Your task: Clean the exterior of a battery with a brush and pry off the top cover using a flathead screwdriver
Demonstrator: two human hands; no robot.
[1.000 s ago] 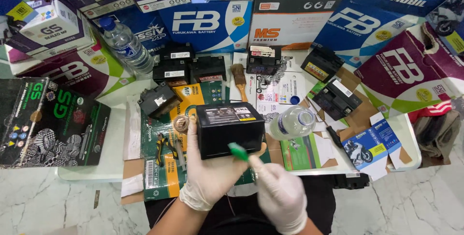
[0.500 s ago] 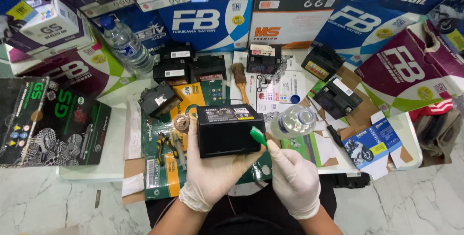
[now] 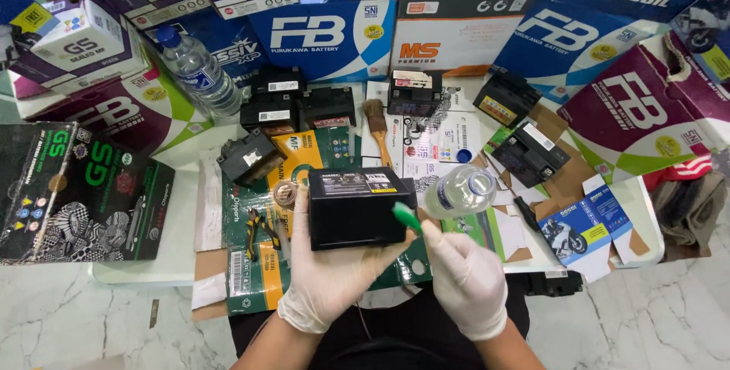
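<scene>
My left hand [image 3: 331, 271], in a white glove, holds a black box-shaped battery [image 3: 357, 210] from below, lifted above the table's front edge. A label strip runs along the battery's top face. My right hand [image 3: 464, 279], also gloved, grips a small green-headed tool [image 3: 407, 216] whose tip rests at the battery's right side. An open clear plastic bottle [image 3: 460, 190] stands just right of the battery.
Several small black batteries [image 3: 296, 100] sit on the white table [image 3: 179, 252], with a paintbrush [image 3: 376, 127], pliers [image 3: 257, 231], a tape roll [image 3: 285, 193], a capped water bottle [image 3: 198, 72] and flattened cartons. Stacked battery boxes [image 3: 327, 35] ring the back and sides.
My right hand moved the green tool up from the battery's lower front to its right side. The battery tilted slightly in my left hand.
</scene>
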